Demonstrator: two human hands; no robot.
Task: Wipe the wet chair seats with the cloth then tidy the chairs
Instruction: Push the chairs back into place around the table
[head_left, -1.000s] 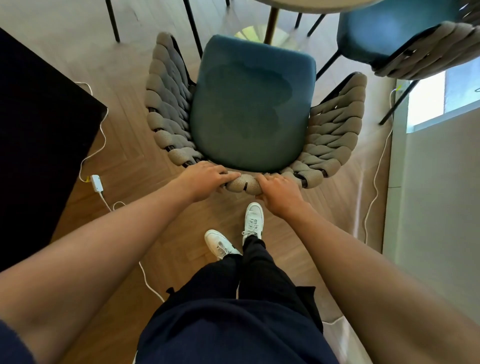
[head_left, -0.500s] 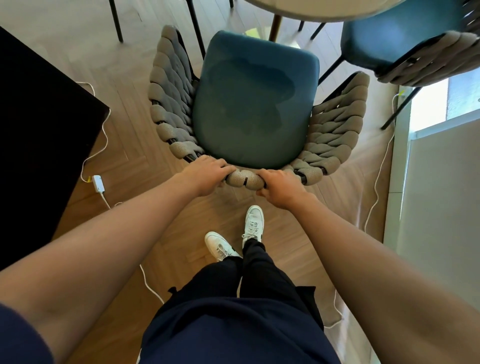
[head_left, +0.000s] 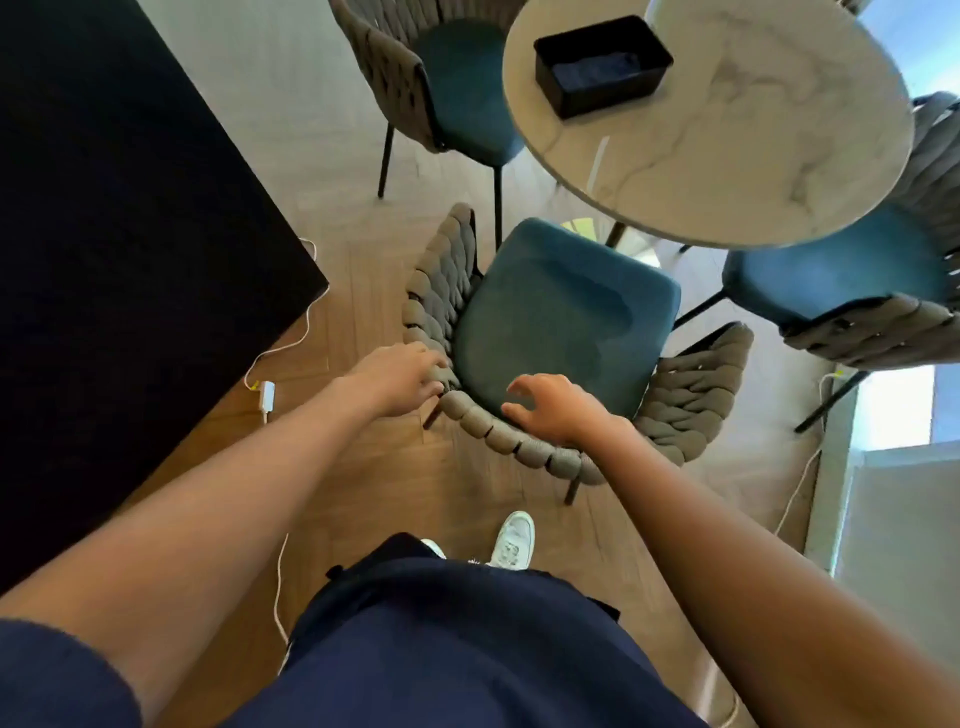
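A chair with a teal seat (head_left: 556, 322) and a woven grey backrest (head_left: 498, 431) stands in front of me, its front edge near the round marble table (head_left: 727, 140). The seat shows a darker damp patch. My left hand (head_left: 400, 376) is closed on the left end of the backrest. My right hand (head_left: 550, 402) hovers just over the backrest rim with fingers spread, holding nothing. A black tray (head_left: 602, 65) on the table holds something dark blue; I cannot tell what it is.
Two more teal chairs stand at the table, one at the back (head_left: 447, 78) and one on the right (head_left: 852, 291). A black cabinet (head_left: 130, 260) fills the left. A white cable with a plug (head_left: 266, 395) lies on the wooden floor. My shoes (head_left: 511, 540) are below.
The chair has gone forward toward the table and turned slightly. My right hand has let go of the backrest and opened. The view has lifted, so the table top shows.
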